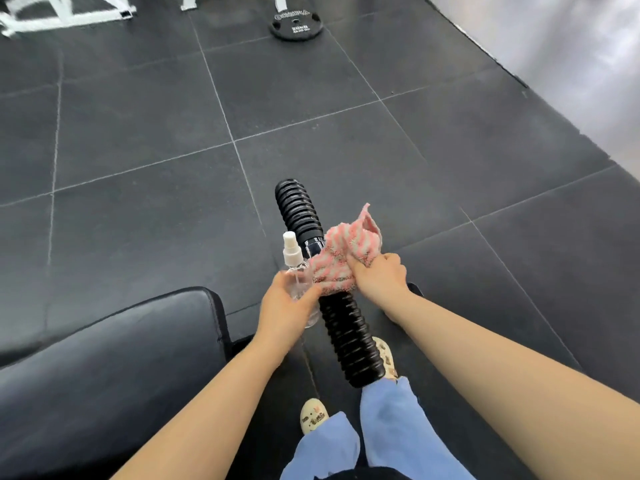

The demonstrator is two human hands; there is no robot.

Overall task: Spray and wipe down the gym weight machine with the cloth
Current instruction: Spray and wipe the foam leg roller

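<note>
A black ribbed roller bar (349, 341) of the weight machine runs from near my feet up toward the middle of the floor, with a shiny metal section at its centre. My right hand (379, 277) presses a pink and white striped cloth (337, 261) around that centre section. My left hand (289, 308) holds a clear spray bottle (294, 271) with a white nozzle, upright, just left of the bar and touching the cloth.
The machine's black padded seat (104, 358) fills the lower left. A black weight plate (296, 24) lies on the dark rubber floor tiles at the top. White frame legs (69, 15) stand at top left. A pale wall (588, 64) runs along the right.
</note>
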